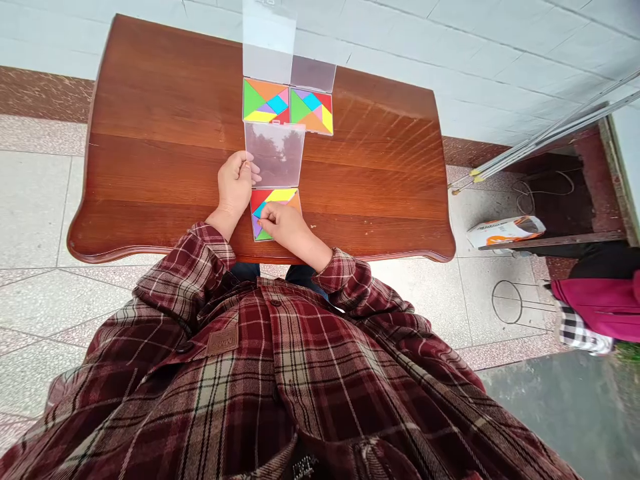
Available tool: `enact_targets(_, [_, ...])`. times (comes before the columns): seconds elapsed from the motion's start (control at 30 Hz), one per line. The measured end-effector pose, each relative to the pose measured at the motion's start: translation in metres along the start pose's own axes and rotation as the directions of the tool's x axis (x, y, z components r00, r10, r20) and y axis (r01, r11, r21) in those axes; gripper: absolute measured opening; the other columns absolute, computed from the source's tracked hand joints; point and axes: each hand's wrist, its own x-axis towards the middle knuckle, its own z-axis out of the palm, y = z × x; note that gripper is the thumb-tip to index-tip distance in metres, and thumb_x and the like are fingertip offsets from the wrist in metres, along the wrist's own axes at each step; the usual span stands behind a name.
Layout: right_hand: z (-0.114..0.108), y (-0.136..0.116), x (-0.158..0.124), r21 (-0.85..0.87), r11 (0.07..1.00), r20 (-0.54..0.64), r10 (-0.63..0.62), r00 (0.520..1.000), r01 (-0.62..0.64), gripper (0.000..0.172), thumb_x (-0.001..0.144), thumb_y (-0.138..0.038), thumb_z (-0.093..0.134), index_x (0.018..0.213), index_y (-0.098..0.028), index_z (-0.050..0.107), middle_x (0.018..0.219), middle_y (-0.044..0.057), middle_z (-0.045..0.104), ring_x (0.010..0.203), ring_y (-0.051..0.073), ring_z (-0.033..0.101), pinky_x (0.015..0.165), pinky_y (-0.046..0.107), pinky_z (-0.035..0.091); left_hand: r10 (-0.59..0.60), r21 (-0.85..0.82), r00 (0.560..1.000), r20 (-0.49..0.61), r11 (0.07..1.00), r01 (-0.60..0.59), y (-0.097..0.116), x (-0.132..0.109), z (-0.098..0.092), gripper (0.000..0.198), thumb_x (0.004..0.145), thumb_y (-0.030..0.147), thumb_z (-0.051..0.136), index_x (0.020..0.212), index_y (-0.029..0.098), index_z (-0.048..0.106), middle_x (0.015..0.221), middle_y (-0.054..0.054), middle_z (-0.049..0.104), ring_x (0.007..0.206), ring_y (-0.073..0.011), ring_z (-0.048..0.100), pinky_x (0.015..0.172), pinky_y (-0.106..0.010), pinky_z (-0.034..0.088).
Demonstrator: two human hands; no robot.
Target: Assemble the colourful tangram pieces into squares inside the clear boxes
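Note:
Close to the table's near edge lies an opened flat box with a tangram [280,195] of red, yellow, blue, purple, green and orange pieces. Its clear lid [277,160] is raised on the far side. My left hand [235,181] is closed at the lid's left edge, with some fingertips showing through the plastic. Over the tangram, my right hand [289,228] is pinched, its fingertips at the blue and purple pieces. Whatever is between those fingertips is hidden. Beyond the lid are two more filled tangram boxes, a left box [260,93] and a right box [303,113], lids up.
The brown wooden table [165,133] has a curved near edge and stands against a pale tiled wall [400,40]. To the right are a white-and-orange bag [505,231], a wire ring stand [507,302], poles [540,133] and magenta clothing [600,300].

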Motion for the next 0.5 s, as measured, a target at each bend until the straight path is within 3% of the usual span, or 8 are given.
enact_targets(0.27, [-0.003, 0.004, 0.001, -0.113, 0.993, 0.027, -0.039, 0.999, 0.042, 0.015, 0.085, -0.020, 0.050, 0.075, -0.018, 0.060, 0.072, -0.001, 0.059, 0.065, 0.012, 0.046, 0.065, 0.024, 0.033, -0.012, 0.001, 1.000, 0.010, 1.000, 0.012, 0.000, 0.001, 0.000, 0.015, 0.090, 0.037, 0.051, 0.091, 0.023, 0.058, 0.072, 0.001, 0.063, 0.059, -0.0084, 0.061, 0.056, -0.020, 0.048])
enact_targets(0.5, [-0.015, 0.005, -0.005, -0.092, 0.995, -0.042, -0.035, 0.999, 0.031, 0.017, 0.086, -0.020, 0.048, 0.079, -0.017, 0.063, 0.074, 0.001, 0.060, 0.069, 0.014, 0.049, 0.067, 0.025, 0.034, -0.004, 0.000, 1.000, 0.019, 1.000, 0.004, -0.003, 0.002, -0.001, 0.018, 0.090, 0.041, 0.051, 0.092, 0.024, 0.057, 0.072, 0.002, 0.063, 0.063, -0.0088, 0.062, 0.056, -0.021, 0.047])
